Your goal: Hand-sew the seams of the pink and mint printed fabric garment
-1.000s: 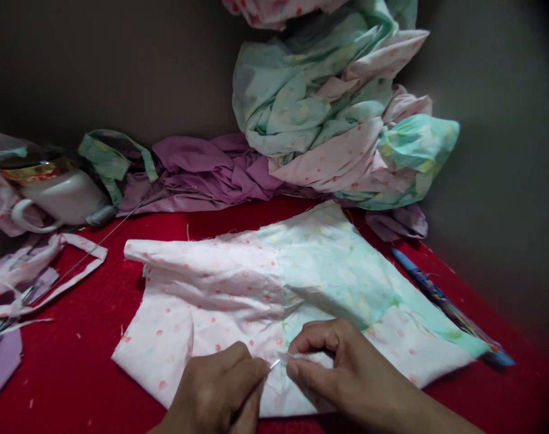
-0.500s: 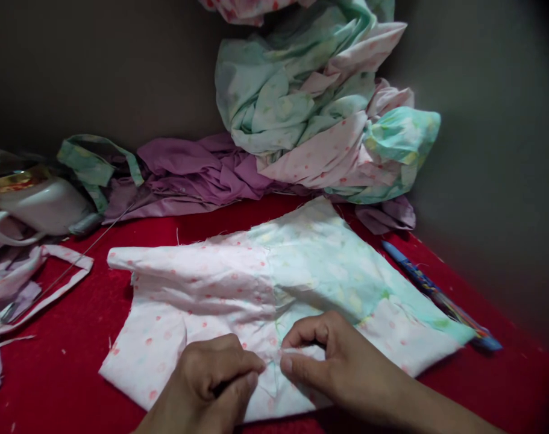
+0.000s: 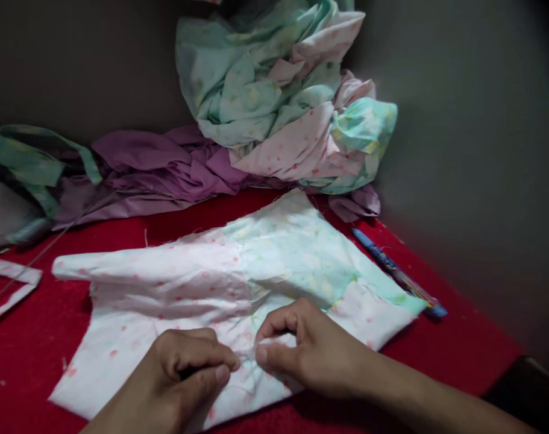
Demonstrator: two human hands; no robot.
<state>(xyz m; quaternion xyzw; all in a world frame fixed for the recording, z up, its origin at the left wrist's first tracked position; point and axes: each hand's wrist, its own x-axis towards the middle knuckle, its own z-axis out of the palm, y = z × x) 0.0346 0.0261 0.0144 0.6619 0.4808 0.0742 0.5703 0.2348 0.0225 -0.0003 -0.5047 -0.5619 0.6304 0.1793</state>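
Note:
A patchwork cloth (image 3: 202, 289), white with red dots on one side and pale green on the other, lies on the red surface below my hands. My left hand (image 3: 188, 367) pinches thumb and forefinger together at a fold near the cloth's lower middle. Just to its right, my right hand (image 3: 301, 346) pinches the same cloth between thumb and forefinger. A small gap separates the two sets of fingertips. Whether a needle or thread is between them is too small to tell.
A large heap of green and pink fabric (image 3: 278, 114) rises at the back, beside crumpled purple cloth (image 3: 166, 163). On the right lies a blue patterned pen (image 3: 396, 271). Green strips (image 3: 25, 160) and a partly visible white cup (image 3: 5, 211) are at left.
The view has shifted right, so the cloth, heap and pen appear further left, and less of the cup shows. Both hands keep their pinch on the cloth.

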